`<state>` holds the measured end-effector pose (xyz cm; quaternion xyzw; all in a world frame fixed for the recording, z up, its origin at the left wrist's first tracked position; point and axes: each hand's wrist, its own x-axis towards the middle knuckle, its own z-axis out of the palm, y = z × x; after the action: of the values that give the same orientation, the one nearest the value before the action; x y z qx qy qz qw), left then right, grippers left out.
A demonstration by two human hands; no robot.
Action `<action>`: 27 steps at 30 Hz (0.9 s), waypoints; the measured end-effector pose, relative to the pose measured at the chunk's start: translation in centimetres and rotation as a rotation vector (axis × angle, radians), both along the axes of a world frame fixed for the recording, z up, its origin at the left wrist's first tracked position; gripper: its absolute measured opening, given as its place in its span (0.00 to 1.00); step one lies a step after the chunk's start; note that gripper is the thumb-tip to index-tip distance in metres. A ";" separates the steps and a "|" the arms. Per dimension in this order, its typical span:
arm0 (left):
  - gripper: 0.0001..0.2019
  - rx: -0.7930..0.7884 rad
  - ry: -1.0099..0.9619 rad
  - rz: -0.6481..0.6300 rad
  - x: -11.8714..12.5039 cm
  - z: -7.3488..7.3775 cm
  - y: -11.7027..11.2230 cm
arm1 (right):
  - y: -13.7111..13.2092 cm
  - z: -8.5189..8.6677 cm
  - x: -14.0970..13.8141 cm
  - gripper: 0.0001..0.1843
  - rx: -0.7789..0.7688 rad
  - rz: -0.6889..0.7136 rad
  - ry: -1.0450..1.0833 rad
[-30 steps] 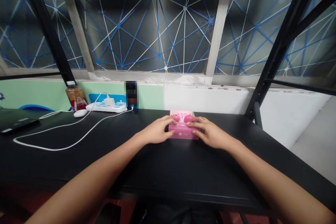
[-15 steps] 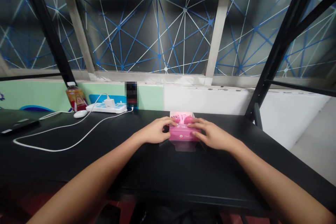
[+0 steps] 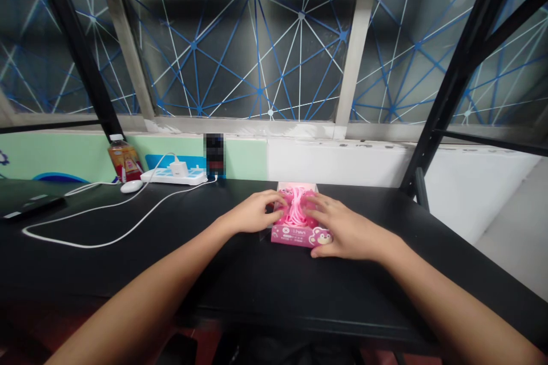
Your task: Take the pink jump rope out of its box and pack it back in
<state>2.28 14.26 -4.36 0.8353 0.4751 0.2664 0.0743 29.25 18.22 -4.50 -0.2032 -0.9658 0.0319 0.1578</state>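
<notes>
In the middle of the black desk (image 3: 240,274) sits a pink cardboard box (image 3: 295,236) with a bear printed on its front. A coil of light pink cord (image 3: 296,208) lies inside, with darker pink parts on both sides of it. My left hand (image 3: 252,212) is at the box's left side, its fingers curled over the edge and the thumb close beside them. Over the right side spreads my right hand (image 3: 342,228), fingers apart above the contents and thumb by the front right corner. Both hands partly cover the box.
To the left stand a drink bottle (image 3: 124,158), a white power strip (image 3: 171,175) and an upright phone (image 3: 214,155) with a blurred screen. A white mouse (image 3: 131,186) and a looping white cable (image 3: 85,246) lie nearby. Black metal posts (image 3: 449,80) frame the desk.
The pink cover that lay over the box's front part is out of the way, so the printed front and more cord show. My right hand has come nearer to me; the left barely moved.
</notes>
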 end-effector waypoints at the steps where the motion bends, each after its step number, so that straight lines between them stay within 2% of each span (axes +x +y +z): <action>1: 0.12 0.017 0.006 0.011 0.0 -0.1 0.1 | -0.6 0.3 -0.3 0.35 0.045 0.054 0.001; 3: 0.12 0.041 0.020 0.034 0.2 -0.2 0.1 | -1.9 0.9 -1.0 0.19 0.075 0.127 0.017; 4: 0.11 0.049 0.029 0.043 0.3 -0.3 0.1 | -2.4 1.1 -1.3 0.16 0.040 0.163 -0.010; 7: 0.10 0.067 0.059 0.081 0.6 -0.3 0.1 | -3.3 1.0 -1.8 0.18 -0.090 0.228 -0.080; 11: 0.10 0.095 0.106 0.180 0.9 -0.3 -0.1 | -3.4 0.6 -2.0 0.21 -0.172 0.265 -0.080; 14: 0.12 0.079 0.090 0.239 0.7 -0.4 0.1 | -3.8 1.2 -1.8 0.21 -0.295 0.317 -0.056; 21: 0.14 0.001 -0.047 0.368 0.1 -1.5 2.6 | -5.7 2.2 -1.4 0.20 -0.642 0.541 -0.116; 25: 0.15 0.034 -0.030 0.340 -0.2 -2.4 4.1 | -4.9 2.7 -0.9 0.26 -0.774 0.598 -0.159; 27: 0.17 0.018 -0.012 0.296 -0.3 -2.6 4.3 | -3.7 3.0 -0.4 0.22 -0.770 0.519 -0.100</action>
<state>1.99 18.51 -6.96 0.7552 0.5903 0.2835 0.0295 28.89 14.54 -1.50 0.0000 -0.9089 0.4169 0.0110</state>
